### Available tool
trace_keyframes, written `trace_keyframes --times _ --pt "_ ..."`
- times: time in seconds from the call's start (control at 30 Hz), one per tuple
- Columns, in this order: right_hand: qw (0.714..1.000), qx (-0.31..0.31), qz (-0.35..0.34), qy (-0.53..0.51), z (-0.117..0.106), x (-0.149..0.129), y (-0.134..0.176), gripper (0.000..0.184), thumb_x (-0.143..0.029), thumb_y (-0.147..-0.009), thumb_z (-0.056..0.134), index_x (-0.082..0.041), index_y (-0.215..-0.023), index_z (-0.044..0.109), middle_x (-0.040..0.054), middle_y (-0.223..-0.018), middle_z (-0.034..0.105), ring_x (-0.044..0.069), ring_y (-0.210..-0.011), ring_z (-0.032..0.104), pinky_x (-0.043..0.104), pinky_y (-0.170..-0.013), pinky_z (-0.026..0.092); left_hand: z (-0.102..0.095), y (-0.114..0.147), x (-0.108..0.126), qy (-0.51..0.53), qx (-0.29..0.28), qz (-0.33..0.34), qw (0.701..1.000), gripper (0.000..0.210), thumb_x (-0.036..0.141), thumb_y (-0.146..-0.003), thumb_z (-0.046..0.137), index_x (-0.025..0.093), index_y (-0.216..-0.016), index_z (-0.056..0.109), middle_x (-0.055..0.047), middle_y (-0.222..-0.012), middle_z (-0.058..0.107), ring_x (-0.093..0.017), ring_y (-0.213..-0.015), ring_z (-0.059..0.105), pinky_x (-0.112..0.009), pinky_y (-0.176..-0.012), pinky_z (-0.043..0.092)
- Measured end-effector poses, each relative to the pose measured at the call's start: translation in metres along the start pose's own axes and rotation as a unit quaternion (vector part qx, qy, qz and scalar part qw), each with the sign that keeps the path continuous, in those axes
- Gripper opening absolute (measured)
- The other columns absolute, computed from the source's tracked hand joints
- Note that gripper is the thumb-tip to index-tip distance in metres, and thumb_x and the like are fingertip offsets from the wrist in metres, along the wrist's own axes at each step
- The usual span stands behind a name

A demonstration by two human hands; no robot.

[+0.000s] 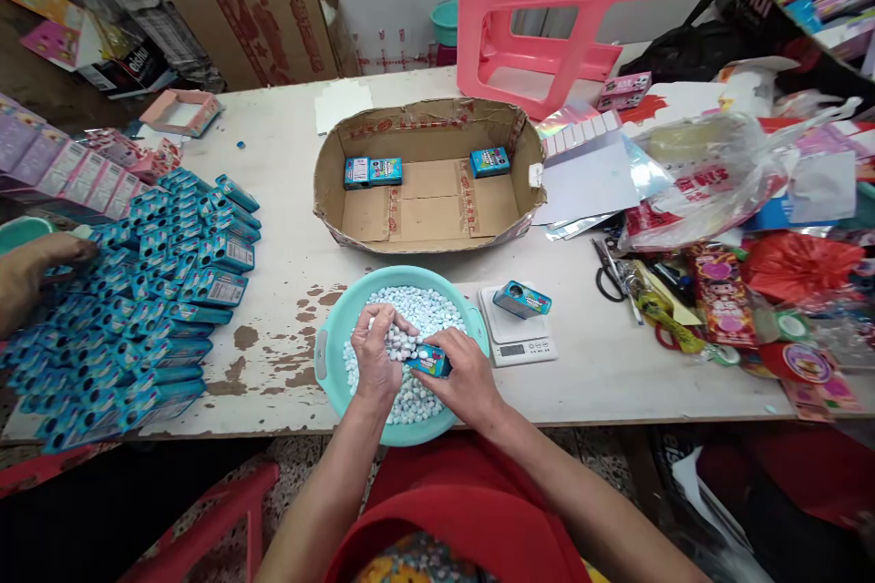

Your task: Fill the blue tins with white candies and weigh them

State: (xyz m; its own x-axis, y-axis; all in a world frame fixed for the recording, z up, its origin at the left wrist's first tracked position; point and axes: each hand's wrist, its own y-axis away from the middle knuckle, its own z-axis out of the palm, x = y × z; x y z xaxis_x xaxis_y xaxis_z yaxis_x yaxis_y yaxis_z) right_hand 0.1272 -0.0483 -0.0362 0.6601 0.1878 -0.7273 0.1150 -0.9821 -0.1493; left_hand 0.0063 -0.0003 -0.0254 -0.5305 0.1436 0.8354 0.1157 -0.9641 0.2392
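Note:
My right hand (467, 375) grips a small blue candy box (432, 361) on its side above a turquoise basin (334, 363). Cupped beside the box's end, my left hand (378, 355) holds a small heap of pale candies (400, 343). Many more of these white and bluish pieces fill the basin below. To the right, another blue box (523, 299) lies tilted on a white digital scale (512, 351). Behind the basin, an oval cut-down cardboard box (430, 237) contains three blue boxes, two at left and one (490, 161) at right.
Rows of blue boxes (164, 291) cover the table's left, where another person's hand (34, 273) reaches in. A pink plastic stool (533, 18) rests on the table at the back. Scissors (607, 271), plastic bags (711, 173) and packaging crowd the right.

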Motion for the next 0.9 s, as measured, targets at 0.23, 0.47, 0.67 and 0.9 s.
trace_keyframes --times 0.23,0.47,0.67,0.9 --pt "0.999 0.008 0.019 -0.04 -0.003 0.0 -0.005 0.028 -0.027 -0.07 0.074 -0.022 -0.094 0.06 0.0039 -0.089 0.061 0.022 -0.088 0.057 0.033 -0.076 0.045 0.005 -0.003 0.001 -0.009 0.031 -0.013 0.999 0.025 0.034 -0.076 0.063 0.016 -0.065 0.049 0.004 -0.06 0.05 -0.01 -0.055 0.055 -0.024 -0.06 0.045" --pt "0.998 0.012 0.032 -0.05 -0.008 -0.002 -0.008 0.03 -0.025 -0.069 0.075 -0.022 -0.094 0.06 0.0035 -0.089 0.061 0.022 -0.088 0.058 0.032 -0.076 0.045 0.006 -0.002 0.004 -0.011 0.011 0.002 1.0 0.023 0.033 -0.079 0.061 0.016 -0.067 0.05 0.003 -0.061 0.051 -0.01 -0.057 0.055 -0.024 -0.061 0.045" --pt "0.999 0.017 0.028 -0.04 -0.009 -0.005 -0.009 0.03 -0.027 -0.068 0.075 -0.022 -0.093 0.06 0.0028 -0.088 0.062 0.022 -0.087 0.058 0.032 -0.075 0.043 0.007 0.0 0.01 0.003 0.002 0.014 1.0 0.018 0.029 -0.08 0.06 0.016 -0.07 0.051 0.003 -0.062 0.05 -0.01 -0.057 0.053 -0.024 -0.058 0.044" --pt "0.998 0.023 0.024 -0.044 -0.01 -0.007 -0.01 0.03 -0.026 -0.069 0.075 -0.023 -0.095 0.061 0.0025 -0.089 0.063 0.022 -0.089 0.059 0.033 -0.077 0.042 0.008 0.0 0.008 -0.023 -0.01 0.019 1.0 0.019 0.032 -0.081 0.058 0.016 -0.07 0.053 0.002 -0.054 0.05 -0.011 -0.054 0.055 -0.024 -0.059 0.044"
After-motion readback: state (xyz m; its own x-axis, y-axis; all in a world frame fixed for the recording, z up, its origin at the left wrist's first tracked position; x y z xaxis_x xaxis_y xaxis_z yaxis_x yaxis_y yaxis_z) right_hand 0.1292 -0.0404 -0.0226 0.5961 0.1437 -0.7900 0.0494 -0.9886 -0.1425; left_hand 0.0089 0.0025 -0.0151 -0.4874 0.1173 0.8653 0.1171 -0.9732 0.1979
